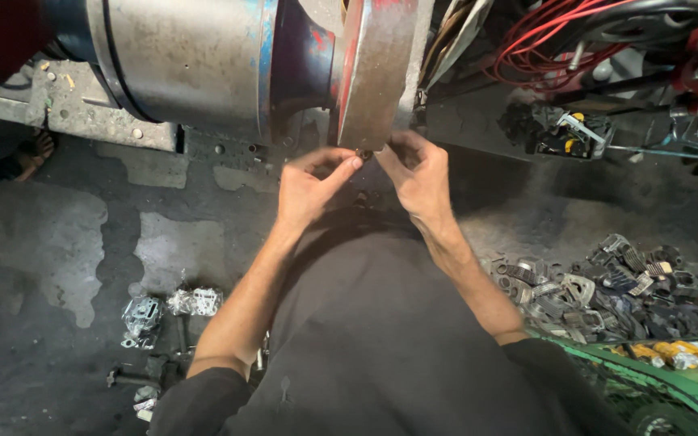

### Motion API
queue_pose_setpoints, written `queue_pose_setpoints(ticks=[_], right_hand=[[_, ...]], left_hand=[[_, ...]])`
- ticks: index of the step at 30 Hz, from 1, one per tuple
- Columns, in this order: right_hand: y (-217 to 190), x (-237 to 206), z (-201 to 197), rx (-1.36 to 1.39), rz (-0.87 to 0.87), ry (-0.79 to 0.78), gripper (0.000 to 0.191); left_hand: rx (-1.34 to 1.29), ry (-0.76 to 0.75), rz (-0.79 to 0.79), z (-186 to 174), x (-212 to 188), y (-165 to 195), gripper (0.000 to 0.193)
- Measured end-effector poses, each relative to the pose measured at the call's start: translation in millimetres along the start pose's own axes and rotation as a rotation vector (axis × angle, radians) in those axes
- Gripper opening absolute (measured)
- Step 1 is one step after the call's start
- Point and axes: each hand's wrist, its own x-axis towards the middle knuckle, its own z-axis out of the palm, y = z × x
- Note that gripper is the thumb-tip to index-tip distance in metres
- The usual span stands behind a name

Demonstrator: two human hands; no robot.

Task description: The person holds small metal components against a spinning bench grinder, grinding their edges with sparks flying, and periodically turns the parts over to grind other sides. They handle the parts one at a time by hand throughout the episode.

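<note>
Head view: both hands meet at centre frame, just under the rim of a big wheel [373, 73] mounted on a metal machine [187, 60]. Left hand [309, 190] and right hand [418, 173] both pinch a small dark part [364, 153] between fingertips, holding it right at the wheel's lower edge; can't tell if it touches the wheel. Part too small to identify. Forearms run down to dark sleeves at bottom of frame. Lower right: heap of grey metal parts [607, 287] on the floor, green basket [672, 387] just below it. Lower left: a few shiny metal pieces [171, 307] on the stained concrete floor [42, 258]. Upper right: red wires [543, 40], tangled.
</note>
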Motion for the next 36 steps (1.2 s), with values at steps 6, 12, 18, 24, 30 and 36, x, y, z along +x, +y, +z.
queue_pose_setpoints(ticks=[6,12,18,24,30,36], right_hand=[[18,-4,-2,0.094,0.003,0.006,0.016],[36,-18,-21,0.408,-0.037,-0.258,0.014],[45,-24,-18,0.58,-0.063,-0.266,0.015],[31,-16,-20,0.151,-0.048,-0.14,0.006],[20,-6,-4,0.175,0.081,-0.034,0.007],[10,0,-6,0.154,0.105,-0.016,0.009]], left_hand=[[0.042,-0.007,-0.036,-3,2,27,0.021],[0.529,-0.005,0.605,-12,-22,74,0.018],[0.556,0.01,0.587,-2,-28,84,0.017],[0.196,-0.037,-0.067,-2,-22,56,0.021],[0.102,-0.053,-0.124,4,-8,16,0.026],[0.014,-0.022,-0.209,10,-9,6,0.027]])
